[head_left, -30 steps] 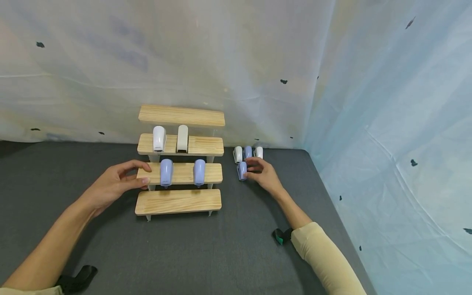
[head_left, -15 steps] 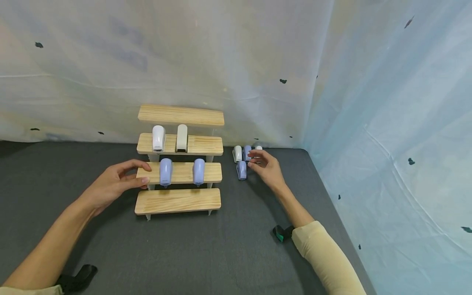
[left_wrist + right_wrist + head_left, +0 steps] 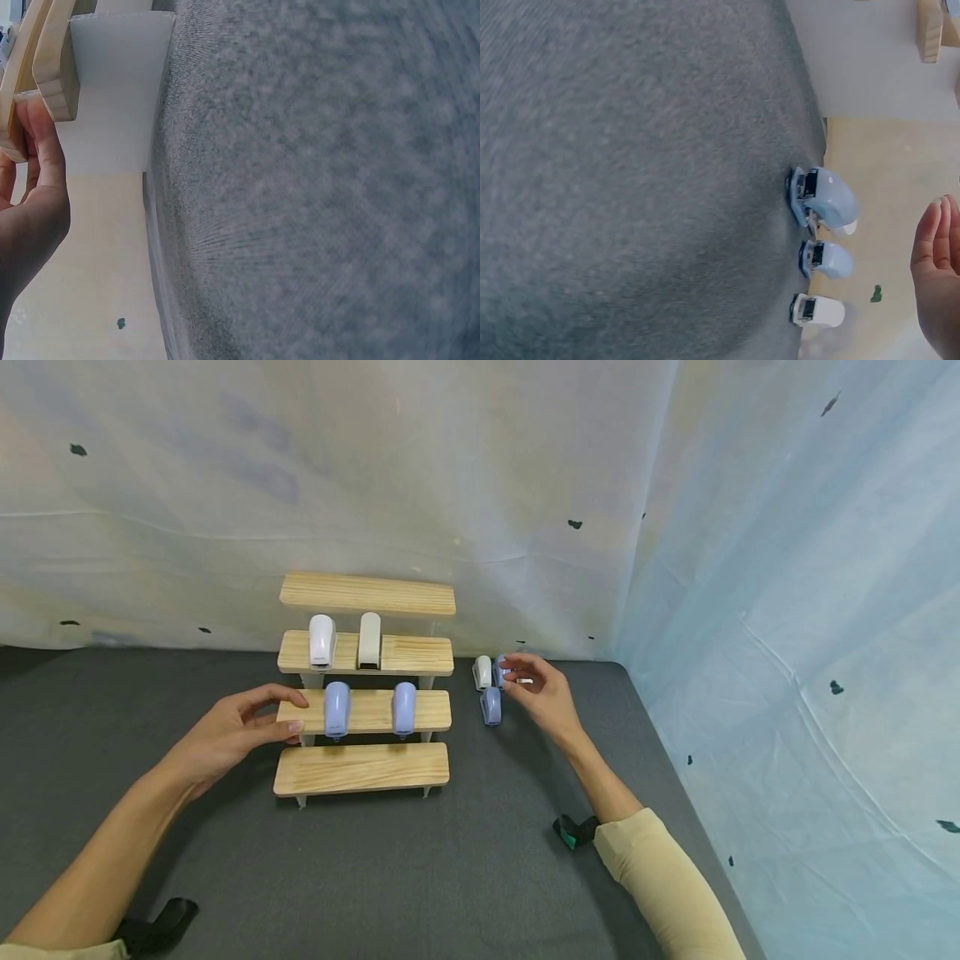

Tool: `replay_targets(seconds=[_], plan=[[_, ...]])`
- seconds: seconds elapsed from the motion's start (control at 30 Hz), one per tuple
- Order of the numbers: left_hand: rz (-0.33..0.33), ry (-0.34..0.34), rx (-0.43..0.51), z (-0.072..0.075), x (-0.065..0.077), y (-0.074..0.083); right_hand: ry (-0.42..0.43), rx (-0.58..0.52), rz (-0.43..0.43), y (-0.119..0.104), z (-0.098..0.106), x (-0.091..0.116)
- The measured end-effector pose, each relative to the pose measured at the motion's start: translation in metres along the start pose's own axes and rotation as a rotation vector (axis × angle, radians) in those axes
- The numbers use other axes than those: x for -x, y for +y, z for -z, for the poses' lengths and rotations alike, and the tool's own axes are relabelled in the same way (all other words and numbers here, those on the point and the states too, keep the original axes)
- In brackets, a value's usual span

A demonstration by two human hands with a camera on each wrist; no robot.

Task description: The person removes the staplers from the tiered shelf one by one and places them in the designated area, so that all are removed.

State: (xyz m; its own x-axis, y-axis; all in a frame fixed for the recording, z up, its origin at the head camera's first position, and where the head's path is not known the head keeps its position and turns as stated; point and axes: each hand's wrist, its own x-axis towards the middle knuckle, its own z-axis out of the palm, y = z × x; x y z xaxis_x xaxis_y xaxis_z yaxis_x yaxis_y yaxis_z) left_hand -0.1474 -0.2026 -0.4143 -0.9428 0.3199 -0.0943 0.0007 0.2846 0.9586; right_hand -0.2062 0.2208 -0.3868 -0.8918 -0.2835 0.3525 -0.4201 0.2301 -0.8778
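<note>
My left hand (image 3: 238, 727) grips the left end of a four-tier wooden display shelf (image 3: 362, 770), at the second board from the bottom. Two lavender staplers (image 3: 337, 708) sit on that board. A white stapler (image 3: 322, 642) and a cream stapler (image 3: 369, 641) are one board higher. My right hand (image 3: 546, 697) hovers over a group of small staplers on the table, fingers loosely bent and nothing between them. A white stapler (image 3: 821, 311), a lavender stapler (image 3: 829, 260) and a nearer lavender stapler (image 3: 831, 201) stand apart from it in the right wrist view. The hand largely hides another white one.
A dark grey cloth (image 3: 420, 868) covers the table. Behind it hangs a pale plastic sheet (image 3: 480, 510), and another bluish sheet (image 3: 810, 710) runs along the right side. A black strap (image 3: 573, 832) hangs by the right forearm.
My right hand has moved off the front lavender stapler, up and slightly back over the rear ones, covering the white one at the right. The left hand stays on the shelf.
</note>
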Motion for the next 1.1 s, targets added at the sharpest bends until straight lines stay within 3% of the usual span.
replay_targets(seconds=[0.53, 1.0, 1.1], plan=[[0.014, 0.008, -0.008, 0.0, 0.0, 0.001, -0.037, -0.017, 0.045, -0.022, -0.01, -0.01], [0.008, 0.01, -0.017, 0.0, 0.0, 0.001, -0.075, -0.009, -0.015, -0.049, -0.018, -0.015], [0.01, 0.009, -0.017, 0.0, 0.0, 0.001, -0.075, -0.006, -0.018, -0.046, -0.018, -0.019]])
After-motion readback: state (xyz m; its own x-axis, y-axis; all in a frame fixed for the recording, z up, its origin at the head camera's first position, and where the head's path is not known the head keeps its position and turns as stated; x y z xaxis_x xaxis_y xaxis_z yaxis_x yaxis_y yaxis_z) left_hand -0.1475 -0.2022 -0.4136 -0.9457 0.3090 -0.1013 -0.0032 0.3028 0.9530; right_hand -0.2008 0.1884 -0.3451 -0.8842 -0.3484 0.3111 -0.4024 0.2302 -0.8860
